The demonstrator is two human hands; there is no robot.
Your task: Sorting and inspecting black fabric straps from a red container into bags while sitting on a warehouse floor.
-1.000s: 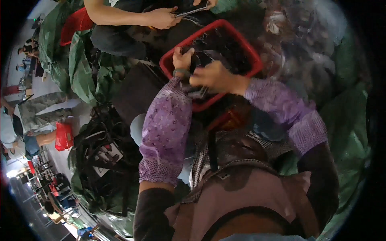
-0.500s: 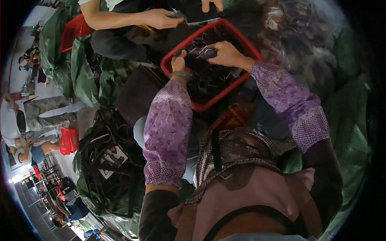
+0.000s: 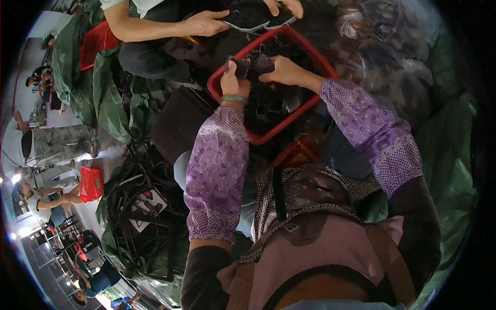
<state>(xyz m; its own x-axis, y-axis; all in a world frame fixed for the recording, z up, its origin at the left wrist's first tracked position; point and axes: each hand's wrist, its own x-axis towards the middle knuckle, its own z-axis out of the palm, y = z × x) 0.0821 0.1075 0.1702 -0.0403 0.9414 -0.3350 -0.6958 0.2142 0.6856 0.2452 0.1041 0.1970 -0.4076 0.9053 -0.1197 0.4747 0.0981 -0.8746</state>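
Over a red plastic basket [image 3: 268,135], my left hand [image 3: 234,82] is closed, its thumb up against a small dark piece [image 3: 241,66] that looks like cloth. Across from it, my right hand [image 3: 289,71] pinches another small dark piece [image 3: 262,65] between thumb and fingers. The two pieces are close together between my hands; whether they are joined I cannot tell. Below them, many similar dark pieces [image 3: 267,106] with thin pale edges fill the basket. Both my forearms wear purple flowered sleeve covers, and a green bangle [image 3: 234,98] circles my left wrist.
Opposite me, another person's hands [image 3: 206,24] hold a dark piece with a pale edge [image 3: 248,27]. Black straps [image 3: 147,227] lie heaped at my left. Green sacks [image 3: 111,98] and clear plastic bags [image 3: 392,67] surround the basket. More people and a red basket [image 3: 91,184] are farther left.
My right hand has turned slightly, and the pieces between my hands have come closer together. The other person's hands have spread a dark piece out between them.
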